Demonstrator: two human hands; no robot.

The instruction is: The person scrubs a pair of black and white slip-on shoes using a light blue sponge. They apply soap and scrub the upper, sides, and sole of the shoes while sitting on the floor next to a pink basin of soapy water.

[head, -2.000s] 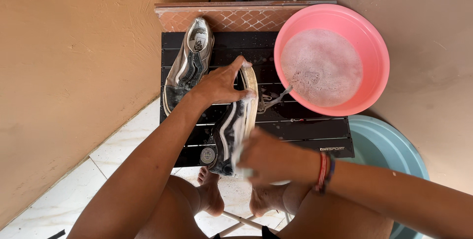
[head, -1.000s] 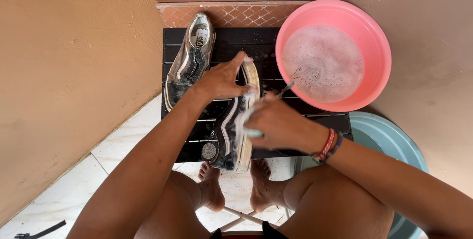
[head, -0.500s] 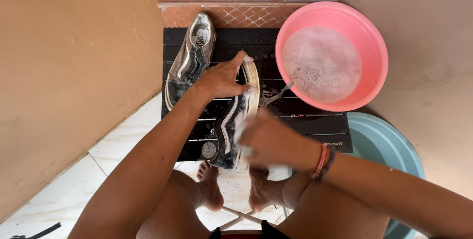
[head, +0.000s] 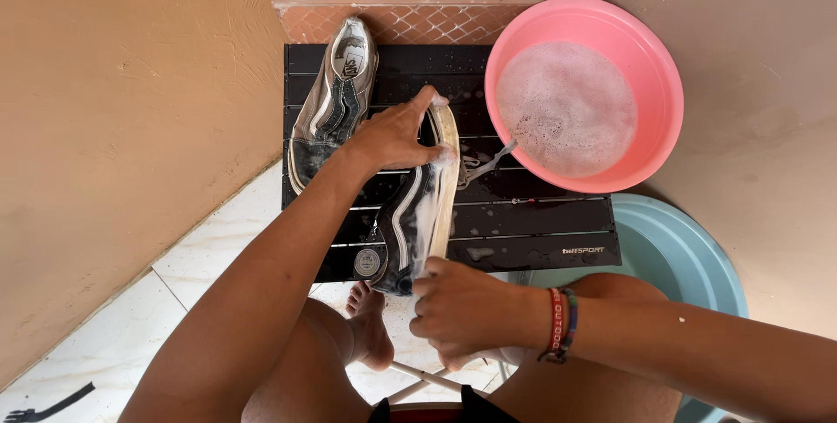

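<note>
Soapy dark sneaker (head: 410, 222) clasped at the toe by left hand (head: 394, 137); right hand (head: 462, 305) fisted at its heel.

Our left hand (head: 397, 137) grips a soapy shoe (head: 418, 214) tipped on its side mid-table (head: 540, 222); our right hand (head: 466, 308) closes near its heel, at the table's near edge.

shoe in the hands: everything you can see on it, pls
The shoe is a dark low-top sneaker with a pale stripe, cream sole edge and loose grey laces. It is wet and soapy, tipped on its side on the black slatted table. The left hand grips its toe end; the right hand is at its heel.
</note>
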